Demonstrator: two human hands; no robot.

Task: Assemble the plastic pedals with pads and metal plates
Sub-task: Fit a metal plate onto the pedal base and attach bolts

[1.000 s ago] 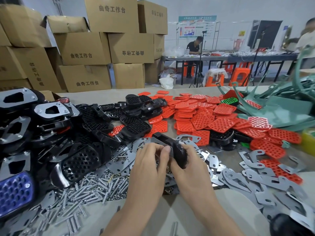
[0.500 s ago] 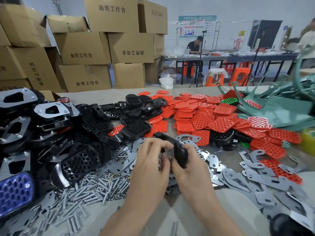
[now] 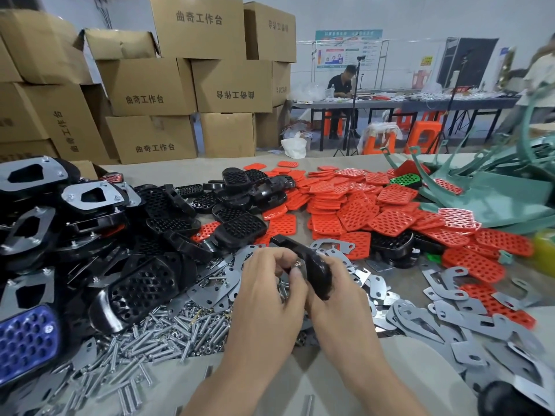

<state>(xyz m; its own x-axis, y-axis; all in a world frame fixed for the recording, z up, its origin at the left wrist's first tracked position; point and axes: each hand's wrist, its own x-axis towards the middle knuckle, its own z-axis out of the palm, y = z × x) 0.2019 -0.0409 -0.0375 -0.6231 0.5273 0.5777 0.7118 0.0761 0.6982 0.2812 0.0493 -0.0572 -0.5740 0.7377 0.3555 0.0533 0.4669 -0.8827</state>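
Gripping the black pedal in my right hand, fingers curling round its near, rounded end. The pedal is sitting edge-on, its long axis running from near-right to far-left, with the squared far end pointing at the black pedal heap. I'm holding it above the table, between both hands and just ahead of them.

My left hand is curling in against the pedal's left side, thumb and forefinger pinching a small fastener at the pedal's face. It's too small for me to be calling it a bolt or a nut.

Working outward:
- Loose bolts are lying in a heap under and left of the left wrist.
- Grey metal plates are spreading beneath the pedal and out to the right, some overlapping red pads.
- The red pads are covering the middle of the table beyond the hands. One green pad is sitting at their far edge.
- Pedals with plates fitted are stacking up far left.
- A blue pedal is lying at the near-left edge.
- Teal frames are crowding the far right.

Both hands are blocking my view of the pedal's underside and of what is lying directly beneath it. Cardboard boxes are standing behind the table, and a person is sitting at a far bench.
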